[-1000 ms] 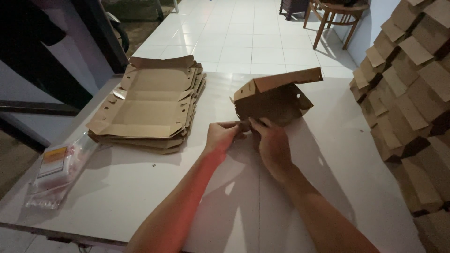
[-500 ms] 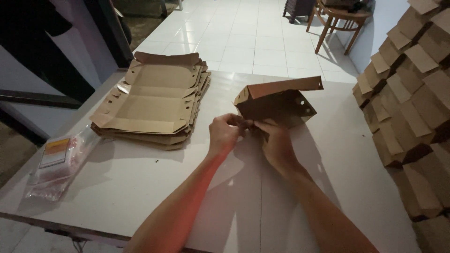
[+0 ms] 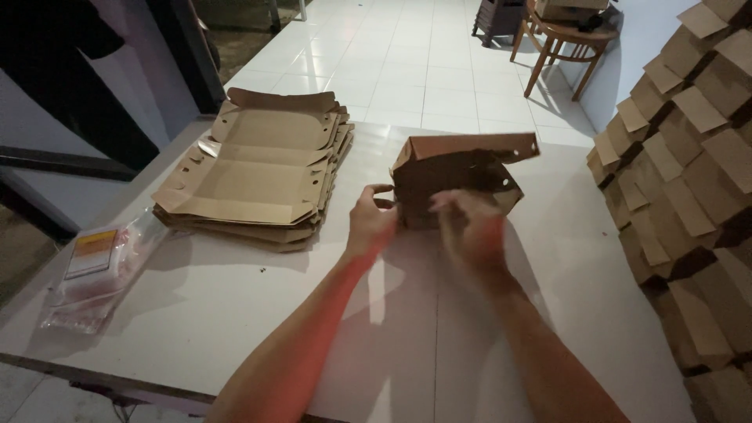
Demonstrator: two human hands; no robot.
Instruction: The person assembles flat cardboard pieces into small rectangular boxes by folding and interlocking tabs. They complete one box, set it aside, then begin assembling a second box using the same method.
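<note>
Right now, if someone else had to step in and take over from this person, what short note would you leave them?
Left hand: grips the near left edge of the half-folded brown box.
Right hand: on the box's near side, blurred, fingers pressing at the front wall.
Box stands on the white table, lid flap up and open.
Done: walls are raised. Left: lid not yet closed.
Stack of flat box blanks lies left of the box; folded boxes are piled at right; a plastic packet lies near the table's left edge.
</note>
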